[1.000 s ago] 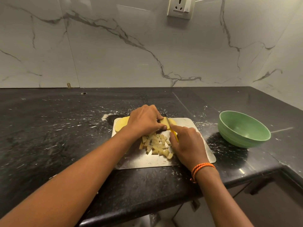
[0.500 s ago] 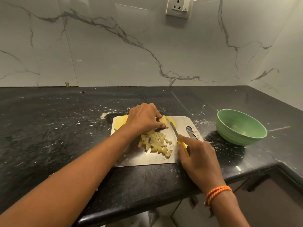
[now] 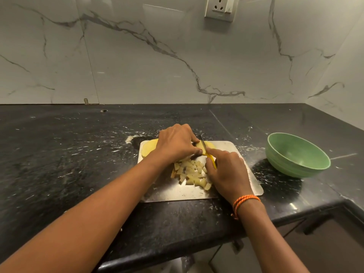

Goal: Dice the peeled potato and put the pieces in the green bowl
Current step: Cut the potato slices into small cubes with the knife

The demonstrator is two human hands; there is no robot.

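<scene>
On the steel cutting board (image 3: 173, 195), my left hand (image 3: 175, 141) presses down on the yellow peeled potato (image 3: 148, 148), which shows on both sides of the hand. My right hand (image 3: 226, 173) grips a yellow-handled knife (image 3: 204, 149); its blade stands against the potato just right of my left fingers. A heap of several diced potato pieces (image 3: 192, 173) lies on the board between my hands. The green bowl (image 3: 296, 154) sits on the counter to the right of the board with nothing in it.
The black stone counter (image 3: 69, 154) runs left and back to a marble wall with a power socket (image 3: 219, 7). White smears mark the counter around the board. The counter's front edge passes just below the board; a corner wall stands at the far right.
My right hand drew the knife back toward me half a second ago, then came forward again; the blade is back on the potato beside my left fingers. My left hand stayed put.
</scene>
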